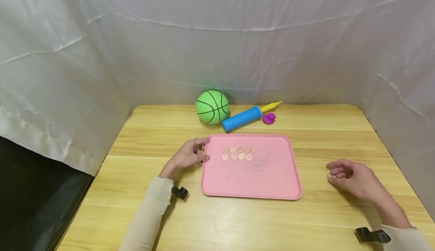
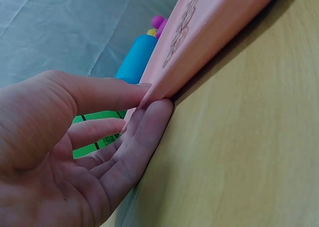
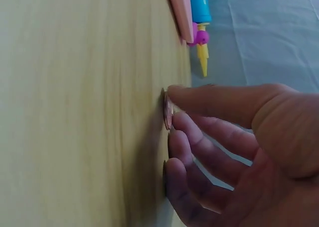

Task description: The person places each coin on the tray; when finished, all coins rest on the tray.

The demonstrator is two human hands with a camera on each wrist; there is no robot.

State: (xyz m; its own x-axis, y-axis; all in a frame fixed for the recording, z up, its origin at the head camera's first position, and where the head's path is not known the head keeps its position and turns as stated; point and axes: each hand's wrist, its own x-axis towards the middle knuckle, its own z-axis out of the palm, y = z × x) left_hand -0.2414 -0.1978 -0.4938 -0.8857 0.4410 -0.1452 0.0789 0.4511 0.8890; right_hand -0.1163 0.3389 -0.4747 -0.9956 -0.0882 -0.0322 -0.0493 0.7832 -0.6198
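A pink tray (image 1: 258, 179) lies in the middle of the wooden table (image 1: 238, 220). Several copper coins (image 1: 239, 153) sit on it in two rows near its far left. My left hand (image 1: 204, 149) rests at the tray's left edge; in the left wrist view its index fingertip and thumb (image 2: 149, 117) touch the tray's rim (image 2: 199, 43) with the fingers fairly straight. My right hand (image 1: 334, 173) is on the table to the right of the tray. There it pinches a single coin (image 3: 167, 112) on edge against the wood between thumb and fingertips.
A green ball (image 1: 212, 107), a blue pump (image 1: 242, 118) with a yellow nozzle and a small purple toy (image 1: 269, 118) lie behind the tray. White cloth walls close in the table on three sides. A dark gap drops off at the left.
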